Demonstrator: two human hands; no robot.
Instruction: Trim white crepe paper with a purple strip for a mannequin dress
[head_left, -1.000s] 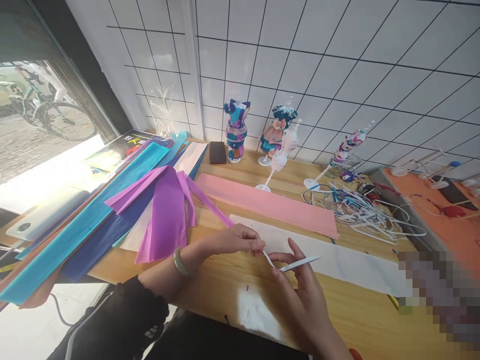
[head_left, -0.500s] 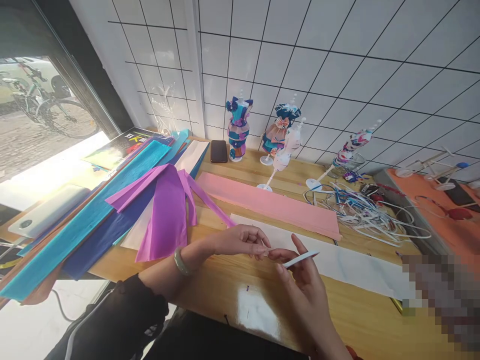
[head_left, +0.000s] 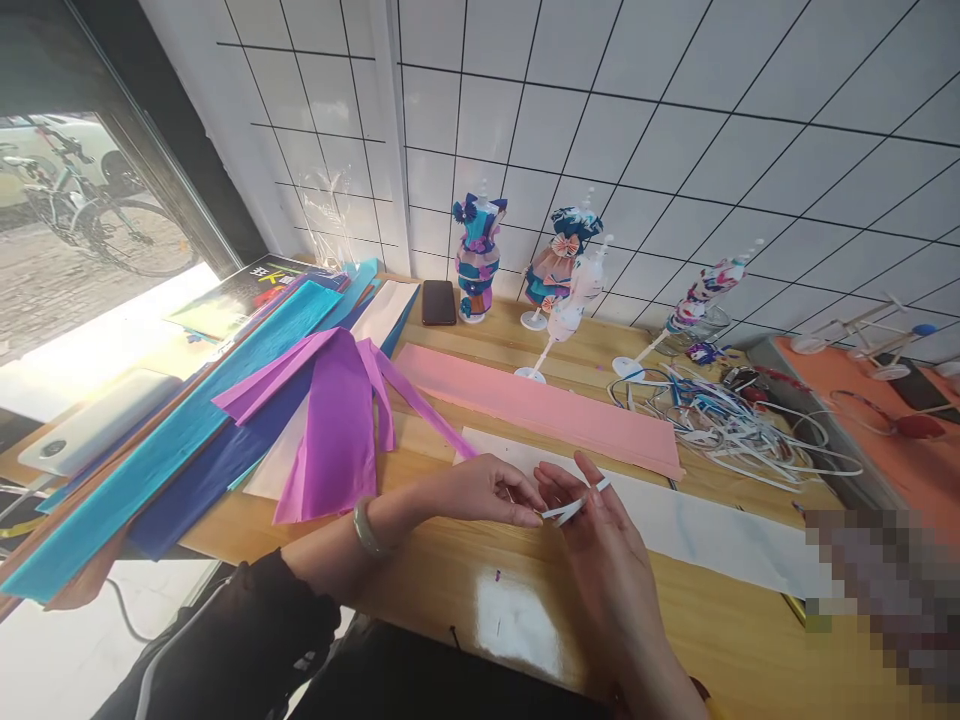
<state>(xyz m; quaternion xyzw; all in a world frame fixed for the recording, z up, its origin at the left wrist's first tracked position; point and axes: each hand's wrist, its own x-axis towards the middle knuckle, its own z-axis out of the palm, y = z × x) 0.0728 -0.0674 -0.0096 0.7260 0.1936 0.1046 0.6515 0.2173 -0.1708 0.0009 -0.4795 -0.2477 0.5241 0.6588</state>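
A narrow white strip-like piece (head_left: 568,512) spans the gap between my two hands, above the table's front half; its exact kind is unclear. My left hand (head_left: 487,490), with a pale bangle at its wrist, has thumb and fingertips closed at the strip's left end. My right hand (head_left: 604,530) is turned palm inward, its fingers curled around the other end, which shows between them. Behind the hands lies a long white paper strip (head_left: 720,530). Purple crepe paper (head_left: 341,430) sits left of them, one thin tail reaching toward my left hand.
A pink paper strip (head_left: 540,405) lies farther back. Small dress forms, one of them a blue-and-purple dressed form (head_left: 478,260), stand by the tiled wall near a phone (head_left: 439,302). Tangled white cords (head_left: 720,430) lie right; teal paper (head_left: 187,430) and a white device (head_left: 97,420) left.
My right hand has turned and risen slightly, and the white piece has swung from pointing right to stretching between both hands. My left hand has shifted little.
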